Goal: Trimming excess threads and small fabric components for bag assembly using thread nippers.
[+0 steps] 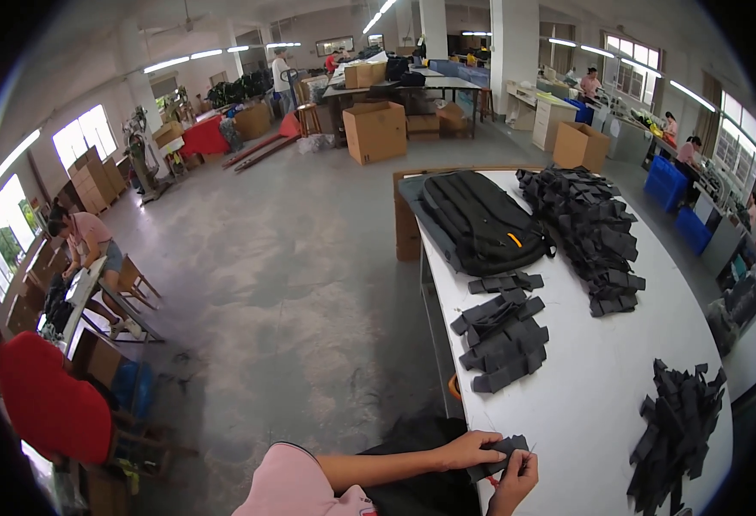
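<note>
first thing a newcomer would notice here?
Probably the white table strewn with heaps of black fabric pieces: a big pile at its far end beside a black backpack, a smaller stack mid-table, another heap near the right edge. At the bottom, the left hand and right hand pinch one small black piece between them.

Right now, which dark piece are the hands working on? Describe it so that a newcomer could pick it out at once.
Start at the long white table on the right and follow it to its near end. There the left hand and right hand pinch one small dark fabric piece between them. Unlike the loose dark pieces in the small pile up the table and the heap to the right, it is the only one held.
</note>
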A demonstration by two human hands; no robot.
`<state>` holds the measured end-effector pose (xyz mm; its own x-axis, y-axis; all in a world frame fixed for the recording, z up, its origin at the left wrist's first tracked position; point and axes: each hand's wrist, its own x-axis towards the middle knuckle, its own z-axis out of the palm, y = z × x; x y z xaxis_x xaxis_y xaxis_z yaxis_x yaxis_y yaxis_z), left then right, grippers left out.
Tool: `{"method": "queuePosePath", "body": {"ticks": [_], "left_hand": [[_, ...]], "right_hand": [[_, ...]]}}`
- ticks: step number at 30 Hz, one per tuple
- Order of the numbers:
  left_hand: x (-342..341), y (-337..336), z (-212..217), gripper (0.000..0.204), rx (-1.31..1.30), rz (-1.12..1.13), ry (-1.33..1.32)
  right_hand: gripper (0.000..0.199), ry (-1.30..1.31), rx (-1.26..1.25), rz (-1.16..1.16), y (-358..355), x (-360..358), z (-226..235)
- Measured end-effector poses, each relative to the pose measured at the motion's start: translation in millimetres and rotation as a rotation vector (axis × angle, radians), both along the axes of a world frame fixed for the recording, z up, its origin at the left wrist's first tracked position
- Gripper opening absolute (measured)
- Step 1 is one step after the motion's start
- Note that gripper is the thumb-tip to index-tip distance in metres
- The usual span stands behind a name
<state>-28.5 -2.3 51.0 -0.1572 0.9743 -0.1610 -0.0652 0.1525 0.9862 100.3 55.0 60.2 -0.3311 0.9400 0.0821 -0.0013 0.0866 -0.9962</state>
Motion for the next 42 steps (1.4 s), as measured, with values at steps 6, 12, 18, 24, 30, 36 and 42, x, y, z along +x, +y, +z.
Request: {"method": "queuePosePath", "body": {"ticks": [6,12,18,24,30,36,42], "left_hand": [[-29,-3,-2,0.036,0.024,0.125,0.200],[-52,5,-1,0.040,0.120,0.154,0.376],[-73,12,-4,0.035,0.151,0.107,0.270],[-59,6,-15,0.037,0.135,-0.039,0.290],[-23,8,-22,0.036,0.202,0.027,0.296],[-27,12,13,0.029,0.080,0.179,-0.048],[9,24,27,0.014,0.003,0.100,-0.294]], "right_hand": [[0.014,-0.101,-0.307,0.034,-12,-36,45],[0.011,-0.019,-0.377,0.005,4,-58,23],[0.013,-0.111,-0.367,0.009,-2,-80,49],[0.008,-0.071,-0.324,-0.088,-6,-37,0],[0.011,-0.259,0.266,-0.388,-25,-7,7],[0.019,-0.104,-0.023,-0.177,-6,-18,39],[0.030,-0.278,0.106,-0.247,-23,47,36]]}}
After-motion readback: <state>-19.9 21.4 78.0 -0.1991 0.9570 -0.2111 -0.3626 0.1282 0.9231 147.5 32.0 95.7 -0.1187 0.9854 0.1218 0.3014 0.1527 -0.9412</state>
